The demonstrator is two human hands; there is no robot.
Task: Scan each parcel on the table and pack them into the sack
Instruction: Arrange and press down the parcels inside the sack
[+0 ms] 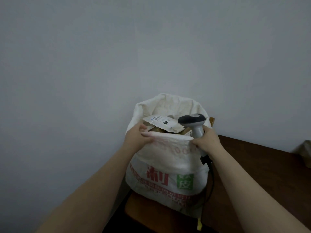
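Both of my hands meet at the near rim of the sack (168, 167), one at each end of its folded lip.

Left hand (137, 138): fingers (145, 127) hooked over the lip into the mouth, thumb lying along the outside, the woven cloth pinched between them.

Right hand (207, 142): fingers wrapped round the grey handle of the scanner (192, 121), whose dark head rises above the fist, over the right side of the mouth. The thumb end of this hand sits against the right end of the lip; whether it pinches the cloth I cannot tell.

Cable (211, 180): black, hanging from the foot of the handle below my wrist, down the right flank of the sack.

Parcel (160, 123): pale pouch with a printed label, lying tilted on top of brown packages inside the mouth, just beyond my left fingertips and just left of the scanner head. Whether the fingertips touch it I cannot tell.

Sack: white, printed in red and green, upright on a brown wooden seat (143, 208) before a grey wall (117, 56), with a dark table (262, 167) to its right.
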